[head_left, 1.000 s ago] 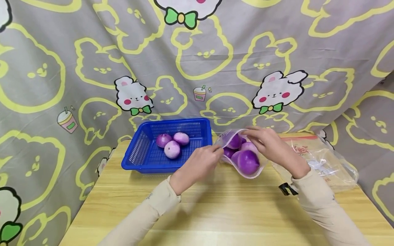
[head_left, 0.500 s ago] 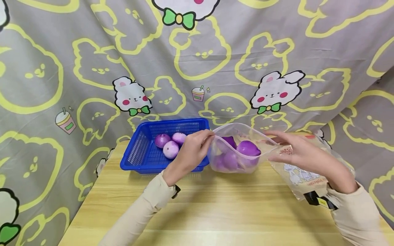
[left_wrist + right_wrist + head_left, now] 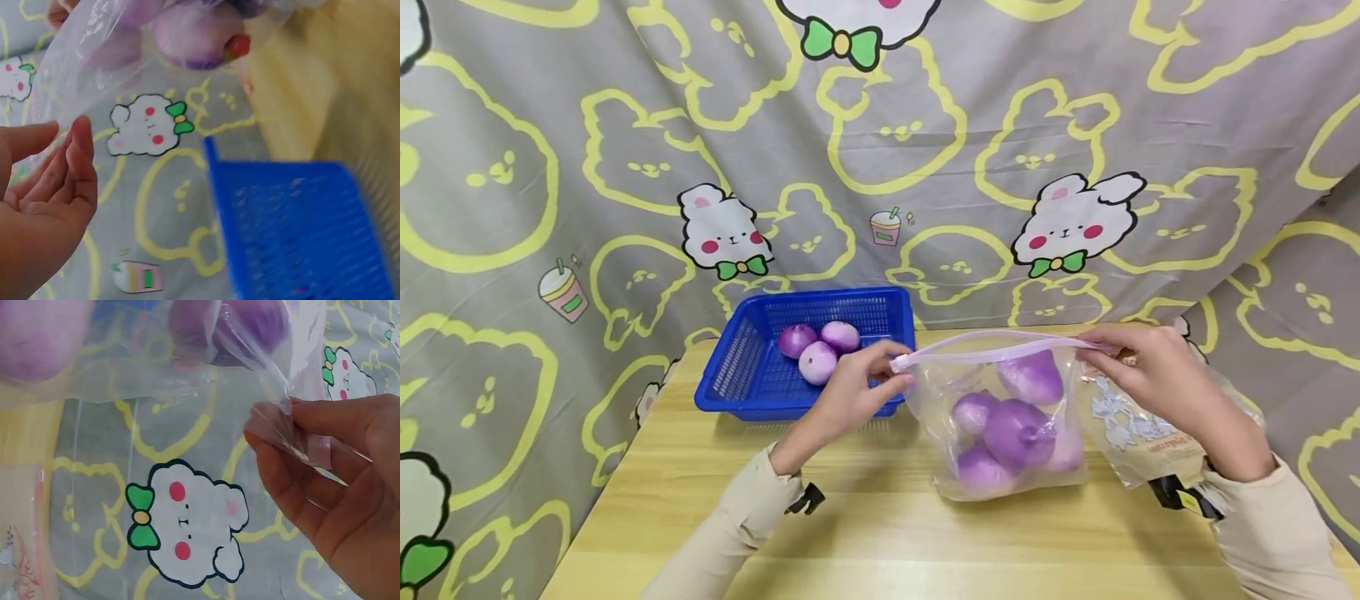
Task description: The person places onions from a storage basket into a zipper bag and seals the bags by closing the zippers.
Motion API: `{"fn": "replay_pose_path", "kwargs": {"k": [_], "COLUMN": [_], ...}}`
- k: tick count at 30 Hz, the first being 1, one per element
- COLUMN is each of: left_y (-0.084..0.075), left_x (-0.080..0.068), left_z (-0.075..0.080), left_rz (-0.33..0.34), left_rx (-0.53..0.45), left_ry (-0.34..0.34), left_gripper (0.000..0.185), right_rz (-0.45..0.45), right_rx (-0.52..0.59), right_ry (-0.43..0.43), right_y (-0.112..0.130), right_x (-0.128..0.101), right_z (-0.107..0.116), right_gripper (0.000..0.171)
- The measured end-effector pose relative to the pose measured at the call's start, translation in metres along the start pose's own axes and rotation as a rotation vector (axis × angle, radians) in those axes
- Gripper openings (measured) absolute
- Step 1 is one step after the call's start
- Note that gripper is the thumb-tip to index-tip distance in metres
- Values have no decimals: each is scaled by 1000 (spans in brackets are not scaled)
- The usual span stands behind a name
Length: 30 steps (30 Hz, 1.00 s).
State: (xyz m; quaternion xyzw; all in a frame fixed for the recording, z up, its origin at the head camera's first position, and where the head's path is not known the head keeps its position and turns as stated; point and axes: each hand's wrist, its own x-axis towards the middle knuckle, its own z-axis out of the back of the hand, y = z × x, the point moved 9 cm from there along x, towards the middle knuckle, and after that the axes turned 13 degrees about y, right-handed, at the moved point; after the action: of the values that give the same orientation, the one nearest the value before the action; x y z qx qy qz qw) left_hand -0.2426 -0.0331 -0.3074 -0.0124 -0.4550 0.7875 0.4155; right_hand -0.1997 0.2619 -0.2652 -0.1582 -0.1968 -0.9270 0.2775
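Note:
A clear slider zip bag (image 3: 947, 450) with a pink-white zip strip hangs above the table, holding several purple onions (image 3: 1018, 433). At its left top corner, by the white slider (image 3: 900, 362), my left hand (image 3: 857, 387) pinches the bag between thumb and fingers. My right hand (image 3: 1157, 375) pinches the right end of the zip strip; in the right wrist view the clear corner (image 3: 306, 450) lies between thumb and fingers. The strip bows apart, leaving a narrow gap at the mouth. One onion sits higher in the bag than the others.
Left of the bag stands a blue plastic basket (image 3: 730, 367) holding 3 purple-white onions (image 3: 817, 363). A flat printed clear bag (image 3: 1138, 425) lies beneath my right hand. A grey patterned cloth (image 3: 925, 167) hangs behind the wooden table (image 3: 880, 542).
The bag has turned from mouth-up and wide open to hanging with its front facing me, its mouth narrowed. My right hand has moved right and now stretches the strip.

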Motion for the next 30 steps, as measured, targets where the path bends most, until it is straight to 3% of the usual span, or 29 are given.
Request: {"fn": "replay_pose_path", "kwargs": {"k": [2, 5, 10, 12, 15, 20, 25, 30], "left_y": [7, 5, -11, -17, -23, -33, -41, -45], "left_x": [-5, -11, -21, -25, -28, -31, -35, -35], "left_z": [-4, -6, -8, -9, -11, -16, -19, -22], "left_rz": [46, 58, -2, -21, -43, -110, -164, -168], "left_rx": [-10, -14, 63, 110, 155, 214, 256, 264], "left_ry": [0, -22, -49, -53, -43, -24, -20, 17], "left_gripper": [6, 12, 19, 21, 22, 22, 18, 19], "right_rz": [-18, -22, 188, 291, 372, 436, 484, 513], "right_rx": [-26, -93, -129, -108, -127, -225, -187, -316], "right_ry": [15, 23, -26, -5, 54, 150, 184, 153], "right_y": [2, 21, 100, 130, 159, 177, 179, 184], "right_x": [0, 2, 22, 33, 49, 71, 73, 65], "right_z": [1, 3, -6, -17, -34, -58, -68, -71], "right_gripper": [23, 39, 51, 47, 44, 32, 6, 21]}}
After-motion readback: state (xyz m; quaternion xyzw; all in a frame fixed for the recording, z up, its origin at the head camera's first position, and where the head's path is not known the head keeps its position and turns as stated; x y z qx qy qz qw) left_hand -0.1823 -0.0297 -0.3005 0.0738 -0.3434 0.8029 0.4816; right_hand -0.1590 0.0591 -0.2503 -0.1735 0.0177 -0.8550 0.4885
